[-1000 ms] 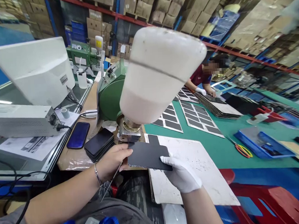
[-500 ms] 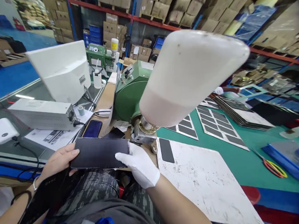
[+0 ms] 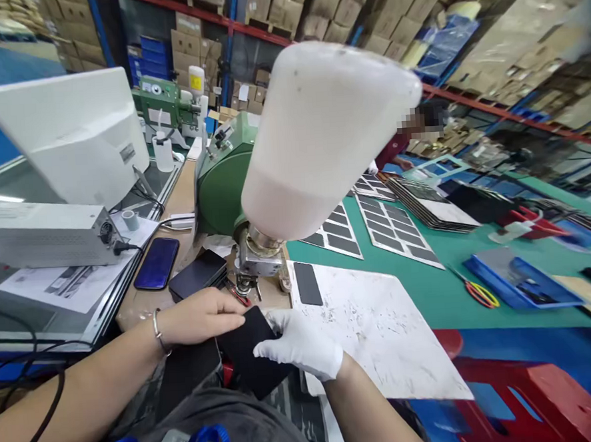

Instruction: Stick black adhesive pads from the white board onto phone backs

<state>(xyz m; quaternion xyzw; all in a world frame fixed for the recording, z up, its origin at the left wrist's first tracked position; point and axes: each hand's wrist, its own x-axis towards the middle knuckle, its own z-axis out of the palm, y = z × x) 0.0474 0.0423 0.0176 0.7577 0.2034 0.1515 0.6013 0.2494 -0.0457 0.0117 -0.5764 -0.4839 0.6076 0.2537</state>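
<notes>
A flat black rectangular piece (image 3: pixel 251 360), like leather or fabric, is held tilted above my lap. My bare left hand (image 3: pixel 204 313) closes on its top edge, with the fingertips near the machine head. My right hand (image 3: pixel 303 344), in a white glove, grips its right side with the thumb on top. Just beyond my hands is the metal head (image 3: pixel 257 256) of a green machine (image 3: pixel 225 178), carrying a large white bottle (image 3: pixel 325 139) part filled with liquid. Another black piece (image 3: pixel 187 377) lies across my lap. Left of the head sits a small stack of black pieces (image 3: pixel 198 273).
A blue phone (image 3: pixel 156 263) lies at the left, by a monitor (image 3: pixel 70 135). Right of the machine are a stained white board (image 3: pixel 372 329) bearing one dark strip (image 3: pixel 308 283), scissors (image 3: pixel 474 290) and a blue tray (image 3: pixel 519 284). A person (image 3: pixel 396 148) stands farther back.
The black piece has moved right and down and turned from lying crosswise to slanting. My left hand has shifted right, to its top edge. The camera view has swung right.
</notes>
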